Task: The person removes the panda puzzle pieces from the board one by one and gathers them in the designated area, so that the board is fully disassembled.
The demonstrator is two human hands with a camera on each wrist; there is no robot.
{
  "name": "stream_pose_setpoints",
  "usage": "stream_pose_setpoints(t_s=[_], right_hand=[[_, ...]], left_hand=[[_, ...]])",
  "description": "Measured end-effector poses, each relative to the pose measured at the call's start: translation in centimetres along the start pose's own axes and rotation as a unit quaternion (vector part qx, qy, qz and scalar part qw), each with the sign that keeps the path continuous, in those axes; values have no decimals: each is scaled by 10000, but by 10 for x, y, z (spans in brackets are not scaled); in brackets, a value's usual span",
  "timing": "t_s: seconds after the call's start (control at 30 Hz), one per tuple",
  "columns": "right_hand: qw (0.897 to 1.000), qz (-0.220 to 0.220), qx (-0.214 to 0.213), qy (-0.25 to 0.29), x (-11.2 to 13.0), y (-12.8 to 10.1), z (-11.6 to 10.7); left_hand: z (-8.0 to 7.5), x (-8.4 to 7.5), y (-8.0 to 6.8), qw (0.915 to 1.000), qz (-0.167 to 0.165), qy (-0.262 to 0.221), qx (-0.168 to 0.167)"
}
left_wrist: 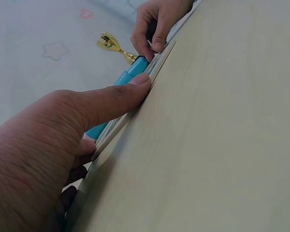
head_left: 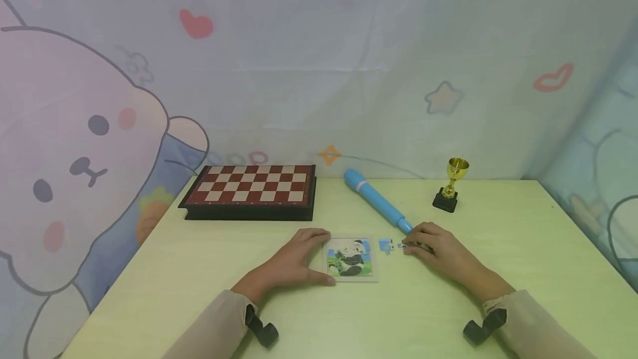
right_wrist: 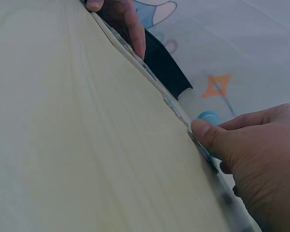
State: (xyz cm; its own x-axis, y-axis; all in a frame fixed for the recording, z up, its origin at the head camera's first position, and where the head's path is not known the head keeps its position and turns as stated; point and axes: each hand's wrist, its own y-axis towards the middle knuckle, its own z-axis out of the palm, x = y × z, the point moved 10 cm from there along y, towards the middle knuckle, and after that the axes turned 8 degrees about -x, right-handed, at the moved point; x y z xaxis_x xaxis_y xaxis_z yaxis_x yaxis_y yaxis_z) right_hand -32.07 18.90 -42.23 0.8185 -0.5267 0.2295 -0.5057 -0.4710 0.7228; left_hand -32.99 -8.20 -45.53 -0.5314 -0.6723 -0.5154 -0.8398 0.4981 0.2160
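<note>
A small panda puzzle in a clear tray [head_left: 351,260] lies on the pale green table [head_left: 199,292]. My left hand [head_left: 304,259] holds the tray's left side, thumb [left_wrist: 121,94] along its near edge and fingers over the far corner. One loose blue piece [head_left: 385,245] lies just right of the tray. My right hand [head_left: 428,245] is curled over the table further right, its fingertips pinching a small puzzle piece [head_left: 402,246] that stays mostly hidden. In the right wrist view the thumb [right_wrist: 208,133] presses down at that piece.
A light blue pen-shaped tube [head_left: 374,198] lies diagonally behind my right hand. A small gold trophy [head_left: 452,184] stands at the back right. A closed red-and-cream chessboard box [head_left: 251,190] sits at the back left. A cartoon-print cloth hangs behind the table.
</note>
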Motion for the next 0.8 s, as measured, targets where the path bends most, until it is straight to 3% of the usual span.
stream_pose_setpoints(t_s=[0.6,0.8], right_hand=[[9980,-453,-434,-36,10,6,-12],[9985,-282,-476,41,15,10,-13]], left_hand=[[-1,0,1,10000,-34,-8,-11],[0,1,0,10000,-77,-3,-13]])
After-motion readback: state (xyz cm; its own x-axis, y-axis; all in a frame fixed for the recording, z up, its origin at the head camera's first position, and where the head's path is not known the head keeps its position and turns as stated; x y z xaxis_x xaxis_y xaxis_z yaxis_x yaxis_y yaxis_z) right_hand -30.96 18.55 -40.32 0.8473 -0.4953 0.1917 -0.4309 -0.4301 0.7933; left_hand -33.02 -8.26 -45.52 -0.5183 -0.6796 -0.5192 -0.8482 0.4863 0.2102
